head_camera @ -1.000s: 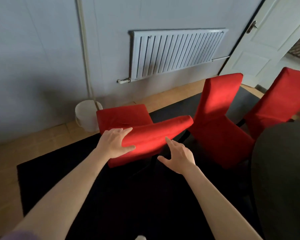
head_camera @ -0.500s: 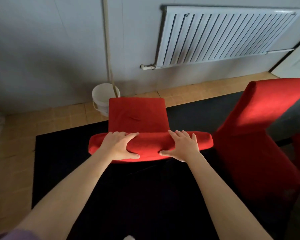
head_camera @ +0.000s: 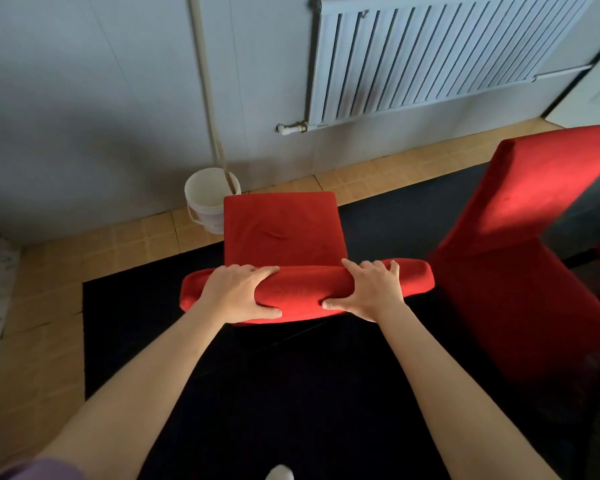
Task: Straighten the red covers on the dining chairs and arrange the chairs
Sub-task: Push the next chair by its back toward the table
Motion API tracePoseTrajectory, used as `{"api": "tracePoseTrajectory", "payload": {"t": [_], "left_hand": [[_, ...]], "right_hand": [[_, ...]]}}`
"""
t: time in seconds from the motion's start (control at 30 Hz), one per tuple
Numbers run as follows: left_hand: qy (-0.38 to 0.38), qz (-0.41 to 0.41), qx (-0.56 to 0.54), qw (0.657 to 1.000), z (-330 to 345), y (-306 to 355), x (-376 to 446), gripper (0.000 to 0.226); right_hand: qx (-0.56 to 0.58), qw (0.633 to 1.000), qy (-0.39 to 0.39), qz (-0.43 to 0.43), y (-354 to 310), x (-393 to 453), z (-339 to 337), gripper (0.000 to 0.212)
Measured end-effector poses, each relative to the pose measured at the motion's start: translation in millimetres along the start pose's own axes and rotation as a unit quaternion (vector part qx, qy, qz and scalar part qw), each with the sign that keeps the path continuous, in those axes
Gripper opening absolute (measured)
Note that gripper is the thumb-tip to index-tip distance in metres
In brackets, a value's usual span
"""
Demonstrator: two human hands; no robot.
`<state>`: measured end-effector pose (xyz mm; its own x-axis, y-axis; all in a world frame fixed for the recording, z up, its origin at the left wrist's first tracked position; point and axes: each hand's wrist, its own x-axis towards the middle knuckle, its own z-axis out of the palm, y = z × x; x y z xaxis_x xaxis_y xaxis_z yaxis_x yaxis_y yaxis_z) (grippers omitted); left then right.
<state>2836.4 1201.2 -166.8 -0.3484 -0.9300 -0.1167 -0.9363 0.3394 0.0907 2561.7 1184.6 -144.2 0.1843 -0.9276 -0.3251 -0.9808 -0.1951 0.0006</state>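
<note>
Where it stands at the black rug's (head_camera: 125,341) far edge, the red fabric-covered dining chair (head_camera: 284,233) is grasped along its backrest top by left hand (head_camera: 238,294) and right hand (head_camera: 371,289). The cover is judged soft and slack over a stiff frame; the top rail is best gripped.

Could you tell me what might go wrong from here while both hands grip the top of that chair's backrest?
1. The bucket stands right beyond the chair's seat; pushing the chair forward could knock it.
2. The second chair is close on the right; swinging the backrest that way could bump it.
3. The left hand and right hand clamp the cover; tugging might bunch the fabric rather than smooth it.
</note>
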Motion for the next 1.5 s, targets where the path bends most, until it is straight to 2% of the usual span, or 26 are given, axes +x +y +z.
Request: {"api": "tracePoseTrajectory", "payload": {"t": [0.37,0.6,0.77,1.1,1.5], "left_hand": [[-0.017,0.121,0.033,0.992,1,-26,-27,0.103],[-0.066,0.234,0.05,0.969,-9,-57,-38,0.105],[-0.076,0.304,0.064,0.948,-14,-75,-42,0.098],[-0.086,0.408,0.104,0.903,-21,-103,-49,0.094],[-0.081,0.48,0.109,0.866,-18,-147,-67,0.094]], "right_hand": [[0.045,0.988,0.001,0.15,-61,-88,37,0.125],[0.098,0.957,0.005,0.272,-139,-145,56,0.116],[0.116,0.932,0.03,0.341,-195,-173,66,0.113],[0.13,0.891,0.05,0.432,-275,-193,78,0.115],[0.153,0.843,0.067,0.512,-365,-198,83,0.11]]}}
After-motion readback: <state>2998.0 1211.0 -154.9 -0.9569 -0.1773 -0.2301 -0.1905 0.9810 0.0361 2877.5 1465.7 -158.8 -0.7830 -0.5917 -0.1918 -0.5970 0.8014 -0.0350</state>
